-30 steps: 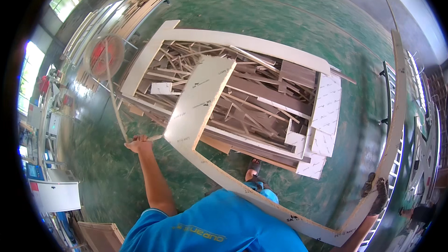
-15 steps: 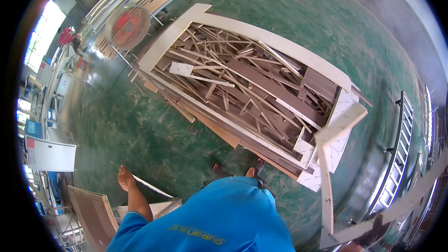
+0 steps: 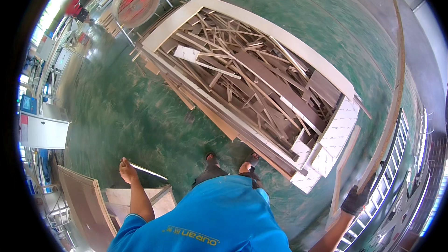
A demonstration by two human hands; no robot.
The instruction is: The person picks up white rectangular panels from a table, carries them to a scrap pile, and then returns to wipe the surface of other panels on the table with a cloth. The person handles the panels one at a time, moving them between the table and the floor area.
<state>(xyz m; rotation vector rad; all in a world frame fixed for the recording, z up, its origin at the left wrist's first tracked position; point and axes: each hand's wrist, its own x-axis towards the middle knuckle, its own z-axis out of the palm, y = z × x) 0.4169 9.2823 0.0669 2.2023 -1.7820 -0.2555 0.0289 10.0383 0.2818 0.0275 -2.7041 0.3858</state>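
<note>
My left hand point(image 3: 128, 171), bare, is raised at the lower left with its fingers closed. A thin white strip point(image 3: 148, 171) runs rightward from those fingers and appears to be in their grip. At the lower right, my right hand point(image 3: 354, 200) in a dark glove grips the lower end of a long, narrow board point(image 3: 399, 74). This board shows its brown edge and rises along the right side to the top of the view, curved by the lens. In front of me stands a large bin with a pale board rim point(image 3: 280, 21), full of wood offcuts point(image 3: 252, 74).
Another pale strip point(image 3: 344, 165) lies beside the bin's right end. A ladder-like metal frame point(image 3: 385, 184) is at the right. Brown panels point(image 3: 86, 200) and an open box point(image 3: 161, 200) stand at lower left. A round fan point(image 3: 135, 4) stands behind the bin, near stacked boards.
The pale angled board at the right has swung away from the bin, and a long board now stands edge-on there. My gloved right hand has come into fuller view. My left hand has risen slightly.
</note>
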